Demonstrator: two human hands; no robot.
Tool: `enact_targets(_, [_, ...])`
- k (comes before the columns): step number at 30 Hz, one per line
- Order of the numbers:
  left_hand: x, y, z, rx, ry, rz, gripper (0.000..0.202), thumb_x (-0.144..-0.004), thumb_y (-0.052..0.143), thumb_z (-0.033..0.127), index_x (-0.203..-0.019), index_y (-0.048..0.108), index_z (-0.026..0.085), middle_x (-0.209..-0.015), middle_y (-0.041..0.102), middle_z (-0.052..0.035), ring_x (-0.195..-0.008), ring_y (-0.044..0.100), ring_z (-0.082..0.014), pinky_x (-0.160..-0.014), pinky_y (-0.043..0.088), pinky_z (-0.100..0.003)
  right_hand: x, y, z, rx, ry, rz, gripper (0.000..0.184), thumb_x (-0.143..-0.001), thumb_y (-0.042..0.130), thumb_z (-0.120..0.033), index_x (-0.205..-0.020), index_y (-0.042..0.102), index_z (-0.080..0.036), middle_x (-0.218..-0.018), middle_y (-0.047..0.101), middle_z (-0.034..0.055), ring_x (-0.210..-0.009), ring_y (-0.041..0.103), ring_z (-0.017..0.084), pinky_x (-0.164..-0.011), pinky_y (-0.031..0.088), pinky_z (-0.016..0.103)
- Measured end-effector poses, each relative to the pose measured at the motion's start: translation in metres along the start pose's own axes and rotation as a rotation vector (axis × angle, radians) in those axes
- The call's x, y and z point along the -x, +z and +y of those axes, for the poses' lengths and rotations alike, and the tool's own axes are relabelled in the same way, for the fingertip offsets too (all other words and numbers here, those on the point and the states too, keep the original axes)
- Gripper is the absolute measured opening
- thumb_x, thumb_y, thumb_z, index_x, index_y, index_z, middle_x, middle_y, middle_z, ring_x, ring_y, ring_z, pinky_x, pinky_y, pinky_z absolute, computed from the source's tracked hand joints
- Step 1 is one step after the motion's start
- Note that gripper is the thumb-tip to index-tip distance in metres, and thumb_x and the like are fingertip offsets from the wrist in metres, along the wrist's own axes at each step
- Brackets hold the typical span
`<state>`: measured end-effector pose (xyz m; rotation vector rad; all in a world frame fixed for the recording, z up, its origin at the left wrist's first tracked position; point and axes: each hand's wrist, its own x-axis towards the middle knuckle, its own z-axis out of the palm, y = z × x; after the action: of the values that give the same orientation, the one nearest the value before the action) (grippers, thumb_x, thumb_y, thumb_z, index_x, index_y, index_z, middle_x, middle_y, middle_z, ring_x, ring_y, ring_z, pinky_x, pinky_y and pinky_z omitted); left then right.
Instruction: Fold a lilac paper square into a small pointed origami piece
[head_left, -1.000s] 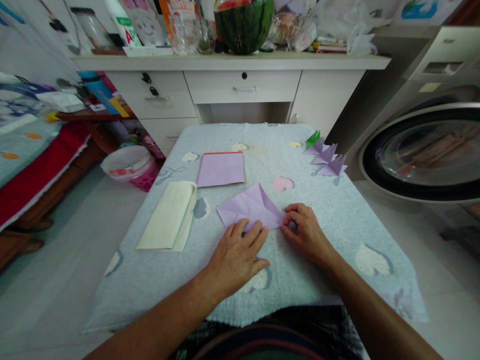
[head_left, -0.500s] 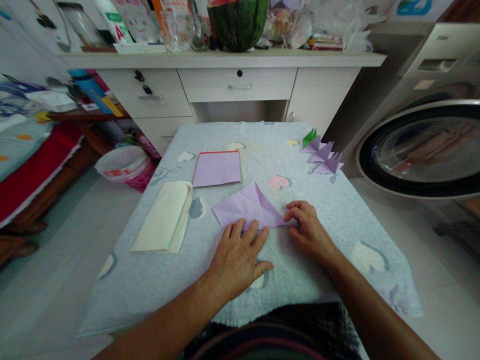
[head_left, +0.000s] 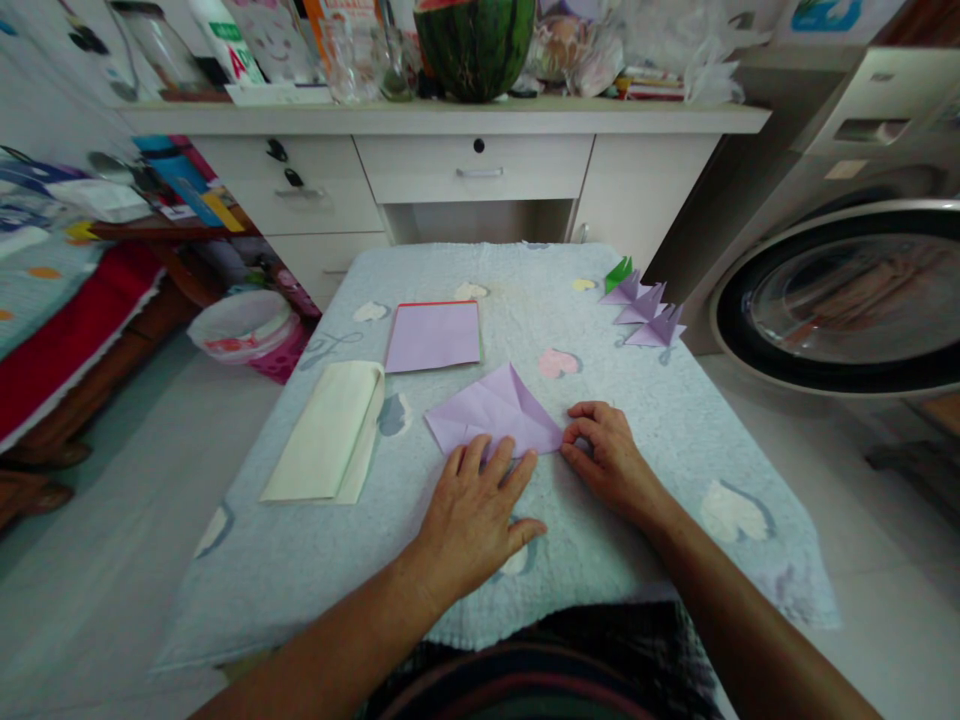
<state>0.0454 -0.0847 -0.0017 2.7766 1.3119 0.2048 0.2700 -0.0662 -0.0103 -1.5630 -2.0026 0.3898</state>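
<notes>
A partly folded sheet of purple origami paper (head_left: 501, 405) lies on the cloth-covered table in front of me. Spread fingers of my left hand (head_left: 480, 510) rest flat on its near edge. At the paper's right corner, my right hand (head_left: 606, 455) pinches the tip between thumb and fingers. Beyond it is a stack of square origami paper (head_left: 433, 338), purple on top with a red edge showing. To the left lies a folded pale green sheet (head_left: 326, 435). Purple folded paper pieces (head_left: 654, 325) and a green one (head_left: 619, 272) sit in a row at the far right.
The table (head_left: 600, 560) wears a pale blue cloth with heart prints. Behind it stands a white drawer cabinet (head_left: 480, 170) with a cut watermelon (head_left: 476, 50) on top. A washing machine (head_left: 847, 280) is at the right, a pink bin (head_left: 251, 330) at the left.
My right hand has moved slightly left, and its thumb and fingers have closed on the paper's right corner. My left hand stays where it was on the near edge.
</notes>
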Motion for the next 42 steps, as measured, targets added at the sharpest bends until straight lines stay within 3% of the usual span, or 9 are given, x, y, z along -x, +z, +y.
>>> enact_targets(12, [0.000,0.002,0.000,-0.021,0.010,0.049,0.070,-0.085,0.051,0.066,-0.142,0.044,0.026,-0.143,0.048,-0.0101,-0.131,0.039,-0.0340,-0.109,0.029,-0.053,-0.002,0.008,0.001,0.066,0.032,0.024,0.007,-0.082,0.063,-0.017,-0.075,0.064,-0.018,-0.109,0.058,0.0119,-0.104,0.051,0.028,-0.093,0.041,0.049])
enact_targets(15, [-0.001,0.005,-0.001,-0.017,0.081,0.058,0.070,-0.086,0.052,0.063,-0.141,0.044,0.020,-0.144,0.048,-0.0113,-0.135,0.038,-0.0295,-0.114,0.024,-0.049,-0.002,0.008,0.002,0.070,0.028,0.036,0.008,-0.082,0.063,-0.016,-0.075,0.064,-0.019,-0.108,0.058,0.0113,-0.103,0.051,0.028,-0.093,0.041,0.049])
enact_targets(19, [-0.003,0.005,-0.002,-0.006,0.120,0.058,0.070,-0.086,0.055,0.060,-0.139,0.045,0.015,-0.144,0.048,-0.0125,-0.133,0.041,-0.0280,-0.112,0.029,-0.043,0.000,0.005,0.002,0.032,0.000,0.019,0.007,-0.081,0.063,-0.014,-0.077,0.064,-0.020,-0.108,0.057,0.0104,-0.104,0.050,0.028,-0.093,0.041,0.048])
enact_targets(31, [-0.010,0.000,0.001,-0.011,0.153,0.081,0.058,-0.087,0.057,0.055,-0.132,0.050,0.018,-0.136,0.053,-0.0111,-0.126,0.043,-0.0287,-0.106,0.032,-0.046,0.002,0.003,0.009,-0.017,-0.053,-0.009,0.014,-0.078,0.065,-0.009,-0.079,0.067,-0.023,-0.111,0.054,0.0085,-0.106,0.050,0.028,-0.093,0.041,0.049])
enact_targets(42, [-0.006,0.000,0.003,-0.085,0.239,0.104,0.043,-0.091,0.055,0.047,-0.123,0.055,0.018,-0.129,0.056,-0.0077,-0.117,0.047,-0.0248,-0.102,0.035,-0.041,0.002,-0.001,0.005,-0.029,-0.041,-0.013,0.016,-0.074,0.067,-0.007,-0.078,0.068,-0.022,-0.110,0.057,0.0077,-0.107,0.051,0.027,-0.094,0.041,0.048])
